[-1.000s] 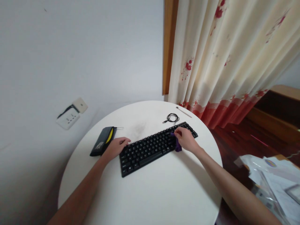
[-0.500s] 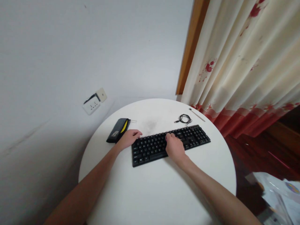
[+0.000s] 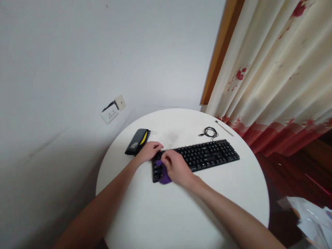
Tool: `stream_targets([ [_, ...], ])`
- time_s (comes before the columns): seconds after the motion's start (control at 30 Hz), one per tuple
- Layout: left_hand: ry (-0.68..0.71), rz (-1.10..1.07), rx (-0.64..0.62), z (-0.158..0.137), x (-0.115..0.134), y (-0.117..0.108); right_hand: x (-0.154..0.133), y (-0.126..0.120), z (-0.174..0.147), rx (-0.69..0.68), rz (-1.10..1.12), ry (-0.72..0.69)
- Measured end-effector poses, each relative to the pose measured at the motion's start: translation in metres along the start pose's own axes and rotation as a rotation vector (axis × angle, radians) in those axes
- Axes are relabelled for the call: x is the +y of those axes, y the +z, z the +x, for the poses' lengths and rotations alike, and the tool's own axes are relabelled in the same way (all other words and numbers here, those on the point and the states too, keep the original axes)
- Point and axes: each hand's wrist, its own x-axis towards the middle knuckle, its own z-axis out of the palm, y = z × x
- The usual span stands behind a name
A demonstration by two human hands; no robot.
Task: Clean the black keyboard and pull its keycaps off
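A black keyboard (image 3: 207, 154) lies on the round white table (image 3: 160, 214). My right hand (image 3: 177, 167) is closed on a purple cloth (image 3: 165, 175) over the keyboard's left end. Part of the cloth hangs past the front edge onto the tabletop. My left hand (image 3: 149, 151) grips the keyboard's back left corner, thumb and fingers bent about it; some of its fingertips are hidden. Just behind the left wrist lies a dark pouch (image 3: 137, 140) with a yellow strip at its opening.
Behind the keyboard is its coiled cable (image 3: 210, 132) with a USB plug. A thin brush (image 3: 224, 128) lies near the right rim. A wall with a socket (image 3: 110, 114) borders the left, a curtain (image 3: 249, 93) the right. Plastic bags (image 3: 311, 218) are at lower right.
My right hand has slid left along the keyboard to its left end, and the purple cloth in it now shows. My left hand stays at the corner. The whole view has shifted slightly.
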Motion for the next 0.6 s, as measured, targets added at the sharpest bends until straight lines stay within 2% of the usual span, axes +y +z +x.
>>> stream_targets([
  [0.1,-0.001,0.024,-0.006,0.001,-0.002,0.0,0.028,-0.029,0.012,0.193,-0.219,0.156],
  [0.17,-0.015,0.018,-0.01,0.001,-0.002,0.0,0.042,-0.032,0.014,0.227,-0.365,0.277],
  [0.23,-0.015,0.017,-0.014,0.001,-0.002,-0.001,0.046,-0.021,0.009,0.12,-0.463,0.302],
  [0.27,-0.014,0.021,-0.015,0.0,-0.001,-0.001,0.044,-0.013,0.005,0.03,-0.484,0.249],
  [0.33,-0.02,0.036,-0.007,0.0,0.002,-0.002,0.035,0.004,-0.005,-0.137,-0.485,0.045],
  [0.4,-0.03,0.054,0.005,0.0,0.004,-0.002,0.021,0.014,-0.014,-0.312,-0.342,-0.198],
  [0.47,-0.038,0.063,0.013,0.001,0.003,-0.001,0.009,0.009,-0.019,-0.392,-0.112,-0.32],
  [0.53,-0.045,0.057,0.012,0.002,0.001,0.0,0.003,-0.008,-0.022,-0.349,0.11,-0.286],
  [0.6,-0.056,0.053,0.004,0.004,-0.002,-0.001,0.006,-0.036,-0.022,-0.222,0.273,-0.163],
])
